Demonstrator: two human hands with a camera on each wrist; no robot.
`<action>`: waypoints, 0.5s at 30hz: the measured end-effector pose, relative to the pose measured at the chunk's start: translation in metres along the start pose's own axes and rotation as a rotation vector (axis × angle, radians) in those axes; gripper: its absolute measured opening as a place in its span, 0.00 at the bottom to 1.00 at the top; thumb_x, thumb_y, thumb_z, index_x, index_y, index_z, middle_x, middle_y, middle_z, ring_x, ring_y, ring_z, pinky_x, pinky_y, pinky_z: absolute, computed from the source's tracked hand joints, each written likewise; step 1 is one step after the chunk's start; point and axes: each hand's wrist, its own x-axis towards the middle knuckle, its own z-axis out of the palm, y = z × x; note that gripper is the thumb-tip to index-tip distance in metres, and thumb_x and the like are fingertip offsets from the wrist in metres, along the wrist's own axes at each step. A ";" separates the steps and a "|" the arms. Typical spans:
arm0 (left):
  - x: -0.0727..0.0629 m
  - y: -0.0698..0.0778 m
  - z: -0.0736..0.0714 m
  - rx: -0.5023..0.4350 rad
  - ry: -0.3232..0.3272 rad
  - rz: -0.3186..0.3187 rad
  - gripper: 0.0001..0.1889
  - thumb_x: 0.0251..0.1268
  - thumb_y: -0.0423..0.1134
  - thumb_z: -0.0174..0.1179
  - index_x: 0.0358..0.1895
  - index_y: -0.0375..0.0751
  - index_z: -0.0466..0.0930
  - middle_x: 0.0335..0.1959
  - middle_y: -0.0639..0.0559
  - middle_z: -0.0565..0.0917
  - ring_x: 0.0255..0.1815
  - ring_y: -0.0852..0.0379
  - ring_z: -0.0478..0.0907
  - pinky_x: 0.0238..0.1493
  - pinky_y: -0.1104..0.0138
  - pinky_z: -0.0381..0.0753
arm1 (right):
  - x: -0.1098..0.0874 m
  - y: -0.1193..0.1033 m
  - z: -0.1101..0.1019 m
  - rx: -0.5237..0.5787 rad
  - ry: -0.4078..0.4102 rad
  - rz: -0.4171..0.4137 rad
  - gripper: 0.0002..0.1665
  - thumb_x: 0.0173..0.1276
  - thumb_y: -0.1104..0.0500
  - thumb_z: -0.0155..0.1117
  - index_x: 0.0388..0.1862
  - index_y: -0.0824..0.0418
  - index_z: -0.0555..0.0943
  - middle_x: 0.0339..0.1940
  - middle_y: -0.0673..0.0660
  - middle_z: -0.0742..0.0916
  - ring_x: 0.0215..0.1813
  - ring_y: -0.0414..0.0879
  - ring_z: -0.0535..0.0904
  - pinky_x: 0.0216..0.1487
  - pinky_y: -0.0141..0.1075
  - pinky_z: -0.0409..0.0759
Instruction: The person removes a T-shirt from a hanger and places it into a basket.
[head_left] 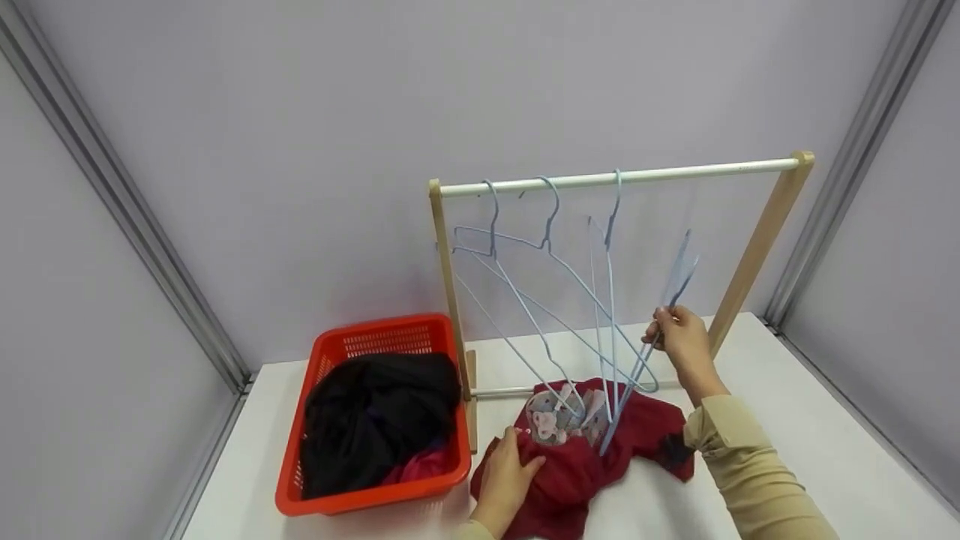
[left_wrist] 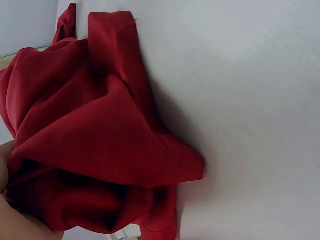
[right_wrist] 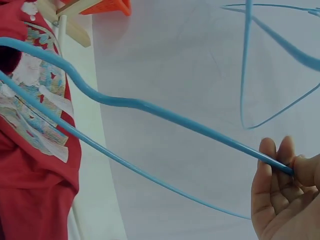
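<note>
A dark red garment with a printed picture on its front lies crumpled on the white table. My left hand grips it by a folded edge; in the left wrist view, the cloth gapes open beside the thumb. Up at the right, my right hand pinches a light blue hanger between thumb and fingers. One end of this hanger slants down to the garment, overlapping it in the head view. The right wrist view shows the hanger's bent wire reaching from the fingertips to the neck of the garment.
A small rack with a white rail and wooden posts stands at the back, three blue hangers hooked on it. Left of it sits a red plastic basket containing black cloth and a pink piece.
</note>
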 end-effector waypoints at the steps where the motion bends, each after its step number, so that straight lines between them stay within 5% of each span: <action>1: 0.000 -0.001 0.001 0.001 -0.009 -0.008 0.25 0.48 0.38 0.72 0.49 0.40 0.69 0.42 0.42 0.82 0.45 0.43 0.82 0.44 0.54 0.80 | 0.000 -0.002 -0.001 0.005 0.003 -0.004 0.14 0.78 0.61 0.39 0.45 0.72 0.67 0.18 0.41 0.77 0.24 0.29 0.77 0.32 0.20 0.78; 8: 0.001 -0.008 0.012 0.070 0.078 -0.018 0.47 0.33 0.40 0.79 0.62 0.33 0.65 0.54 0.31 0.72 0.53 0.34 0.73 0.52 0.45 0.75 | -0.001 -0.022 -0.012 -0.033 -0.040 0.006 0.16 0.79 0.58 0.38 0.49 0.72 0.67 0.20 0.41 0.76 0.25 0.29 0.77 0.35 0.22 0.78; 11: 0.001 -0.011 0.014 0.044 0.027 -0.095 0.52 0.32 0.42 0.79 0.66 0.28 0.61 0.62 0.23 0.66 0.61 0.27 0.67 0.56 0.39 0.70 | -0.002 -0.030 -0.015 -0.031 -0.050 -0.011 0.15 0.78 0.58 0.39 0.47 0.70 0.67 0.19 0.40 0.77 0.25 0.29 0.77 0.35 0.22 0.78; 15: 0.000 -0.013 0.014 -0.029 -0.126 -0.211 0.57 0.36 0.45 0.78 0.70 0.25 0.52 0.68 0.20 0.58 0.66 0.23 0.60 0.59 0.32 0.63 | -0.003 -0.039 -0.017 -0.007 -0.065 -0.034 0.13 0.78 0.58 0.40 0.43 0.67 0.68 0.18 0.39 0.77 0.24 0.30 0.78 0.35 0.23 0.79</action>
